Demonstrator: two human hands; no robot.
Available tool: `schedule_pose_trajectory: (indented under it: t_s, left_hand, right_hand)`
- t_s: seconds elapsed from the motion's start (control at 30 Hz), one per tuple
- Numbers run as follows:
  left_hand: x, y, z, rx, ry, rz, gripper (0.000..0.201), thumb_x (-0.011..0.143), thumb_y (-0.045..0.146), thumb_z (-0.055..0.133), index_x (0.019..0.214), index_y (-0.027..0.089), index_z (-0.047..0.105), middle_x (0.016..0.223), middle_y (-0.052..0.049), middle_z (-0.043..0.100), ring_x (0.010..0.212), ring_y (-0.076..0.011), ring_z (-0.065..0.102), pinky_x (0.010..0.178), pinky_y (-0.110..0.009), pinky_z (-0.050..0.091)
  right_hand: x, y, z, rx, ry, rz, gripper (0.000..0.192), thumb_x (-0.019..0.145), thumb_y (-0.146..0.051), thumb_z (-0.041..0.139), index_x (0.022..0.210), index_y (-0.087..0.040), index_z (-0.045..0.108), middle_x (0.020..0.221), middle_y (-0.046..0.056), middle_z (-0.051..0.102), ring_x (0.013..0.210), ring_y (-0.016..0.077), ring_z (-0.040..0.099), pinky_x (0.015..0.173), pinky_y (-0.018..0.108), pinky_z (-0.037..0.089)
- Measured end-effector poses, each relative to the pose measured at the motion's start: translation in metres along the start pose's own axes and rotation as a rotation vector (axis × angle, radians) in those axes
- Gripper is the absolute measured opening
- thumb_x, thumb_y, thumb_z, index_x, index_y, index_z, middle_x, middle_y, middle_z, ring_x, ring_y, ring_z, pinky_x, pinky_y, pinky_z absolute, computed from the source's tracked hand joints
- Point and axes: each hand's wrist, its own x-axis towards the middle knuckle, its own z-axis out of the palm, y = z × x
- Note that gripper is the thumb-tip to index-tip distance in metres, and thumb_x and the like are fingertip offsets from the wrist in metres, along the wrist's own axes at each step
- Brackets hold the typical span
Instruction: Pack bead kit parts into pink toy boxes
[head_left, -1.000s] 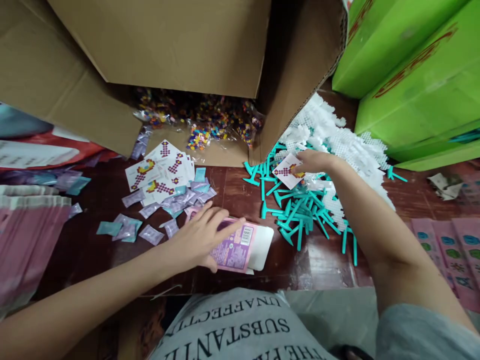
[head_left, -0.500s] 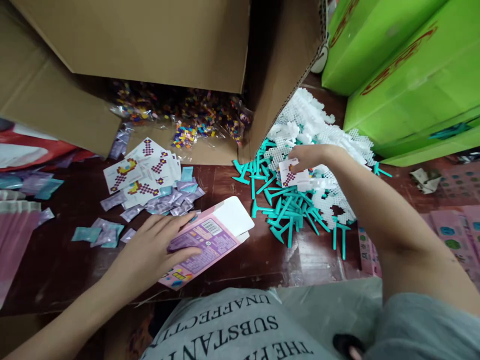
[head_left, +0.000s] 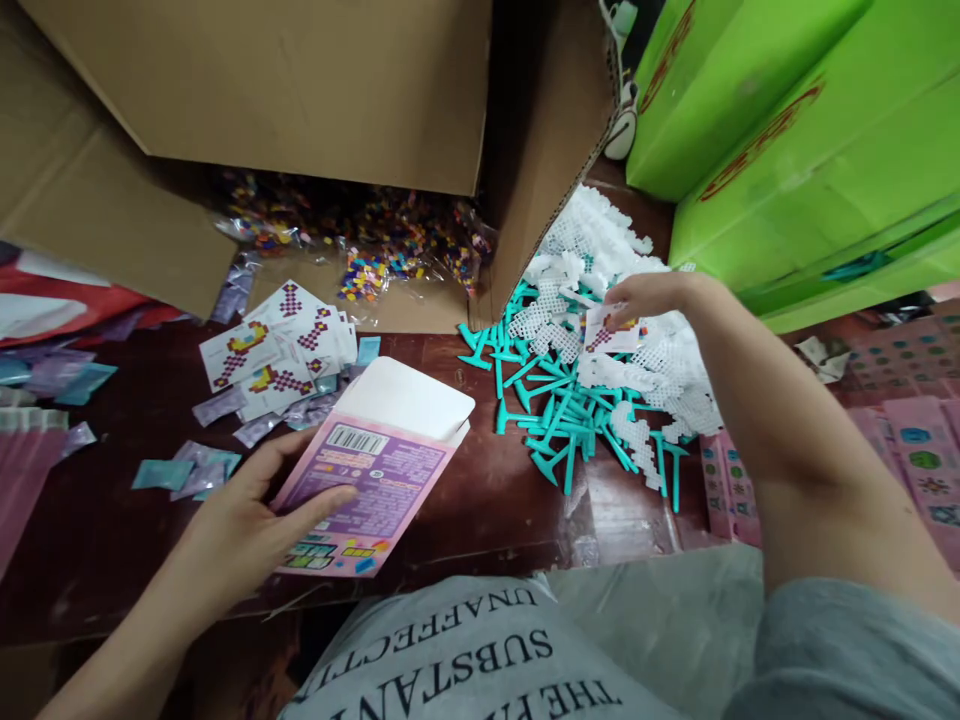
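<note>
Two hands | left (head_left: 240,525) grips pink box (head_left: 367,480), flap up-right | right (head_left: 637,297) pinches card (head_left: 609,330)

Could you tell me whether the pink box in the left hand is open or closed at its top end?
Open: the pink box in the left hand has its white flap folded back.

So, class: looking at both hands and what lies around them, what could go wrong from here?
1. The left hand grips the pink box at one end, flap open; it might tilt or slip.
2. The right hand holds a pattern card while over the white grids and teal sticks; reaching in could scatter them or bend the card.
</note>
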Motion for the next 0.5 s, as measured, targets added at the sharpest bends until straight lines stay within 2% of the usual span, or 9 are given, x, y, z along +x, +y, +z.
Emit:
schedule_pose_trajectory:
  t_s: [0.07,0.23,0.37,0.5]
  left_hand:
    - [-0.001,0.001,0.0,-0.013,-0.035,-0.036,0.076,0.074,0.069,0.082,0.131,0.023,0.065,0.11,-0.005,0.081,0.091,-0.0286,0.078,0.082,-0.041,0.068]
    - [-0.005,0.011,0.005,-0.05,-0.06,-0.068,0.076,0.07,0.068,0.082,0.127,0.021,0.065,0.111,-0.008,0.08,0.095,-0.0308,0.078,0.088,-0.045,0.068]
    - [-0.008,0.02,0.006,-0.096,-0.067,-0.116,0.077,0.067,0.066,0.083,0.125,0.02,0.063,0.108,-0.008,0.081,0.092,-0.0306,0.079,0.083,-0.043,0.068]
    - [-0.009,0.022,0.009,-0.089,-0.053,-0.095,0.073,0.068,0.064,0.082,0.123,0.02,0.064,0.106,-0.008,0.08,0.091,-0.0309,0.078,0.086,-0.044,0.068]
  right_hand:
    - [0.005,0.004,0.01,0.006,-0.067,0.005,0.035,0.082,-0.049,0.077,0.101,-0.02,0.074,0.107,0.009,0.078,0.105,0.0327,0.071,0.088,0.042,0.055]
    - [0.015,0.004,0.036,0.168,-0.056,0.004,0.034,0.082,-0.049,0.075,0.102,-0.023,0.073,0.108,0.008,0.078,0.107,0.032,0.072,0.09,0.041,0.055]
    - [0.015,0.012,0.042,0.262,0.038,0.006,0.043,0.077,-0.054,0.078,0.106,-0.023,0.074,0.107,0.008,0.079,0.106,0.0322,0.072,0.087,0.042,0.056]
    - [0.017,0.013,0.047,0.506,0.019,0.001,0.043,0.074,-0.059,0.08,0.097,-0.024,0.07,0.102,0.008,0.079,0.102,0.0295,0.073,0.086,0.042,0.06]
